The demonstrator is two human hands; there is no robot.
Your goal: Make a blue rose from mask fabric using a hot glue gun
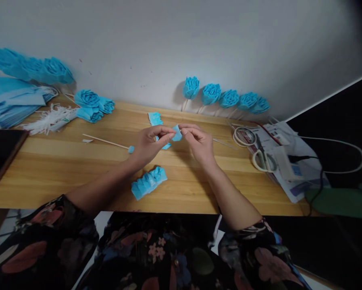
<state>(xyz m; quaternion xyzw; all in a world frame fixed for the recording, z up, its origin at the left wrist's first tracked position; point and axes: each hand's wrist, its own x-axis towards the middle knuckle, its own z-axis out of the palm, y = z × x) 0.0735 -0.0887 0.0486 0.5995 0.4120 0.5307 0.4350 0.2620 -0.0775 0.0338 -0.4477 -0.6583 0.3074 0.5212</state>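
"What's nearest?"
"A pleated blue strip point(149, 183) on the worktop point(193, 193)."
"And each grip?"
"The left hand point(147, 146) pinches a small blue piece point(177, 134), raised over the worktop. The right hand point(200, 146) pinches at its edge, seemingly on a thin stick point(225, 143)."
"Beyond?"
"Blue flowers point(229, 98) by the wall point(132, 40)."

A light wood tabletop point(187, 195) carries, read from its middle, a pleated blue strip point(149, 182) at six o'clock, a dark phone point(5, 153) at nine, a blue-tipped stick point(108, 141) just past nine, white strings point(54, 119) and blue paper-like flowers point(92, 106) around ten, a crinkled blue piece point(155, 119) at twelve and printed sheets point(308, 171) at three.
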